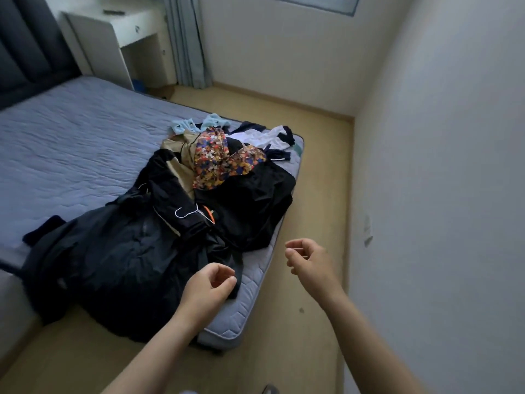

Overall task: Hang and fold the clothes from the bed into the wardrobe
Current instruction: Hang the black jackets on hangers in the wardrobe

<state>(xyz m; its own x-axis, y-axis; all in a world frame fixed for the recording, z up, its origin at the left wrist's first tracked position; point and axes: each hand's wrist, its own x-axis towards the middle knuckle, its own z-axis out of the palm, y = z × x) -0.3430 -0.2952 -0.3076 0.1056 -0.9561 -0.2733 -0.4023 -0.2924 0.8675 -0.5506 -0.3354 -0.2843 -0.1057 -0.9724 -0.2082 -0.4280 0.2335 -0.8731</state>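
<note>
**A:** Head view, then. Where are the clothes lying?

**B:** A heap of mixed clothes [170, 189] is lying on the near right part of the blue-grey quilted mattress [71, 143], filling the middle of the frame. A bulky dark navy jacket [113, 265] is spreading across the lower left of the heap and hanging over the mattress edge.

**A:** And further up?

**B:** A black garment [250, 200] is lying right of centre. A floral orange-and-blue garment [218, 160] is resting on top of it, with a beige garment [177, 155] just beside that. Light blue fabric [199, 123] and a white garment with dark trim [264, 136] are lying at the far end, near the mattress corner. A thin white wire hanger [187, 213] is showing in the middle of the heap, next to an orange piece [210, 215] I cannot identify.

**A:** What are the hands doing?

**B:** The left hand [210, 282] is hovering at lower centre, fingers loosely curled and gripping nothing. I cannot tell whether its fingertips are touching the dark strip of cloth beside them. The right hand [309, 263] is hanging over the tan floor [312, 166], right of the mattress, fingers loosely curled too and empty.

**A:** Anything else?

**B:** A white bedside table [113, 38] and a grey curtain [187, 38] are standing at the upper left.
</note>
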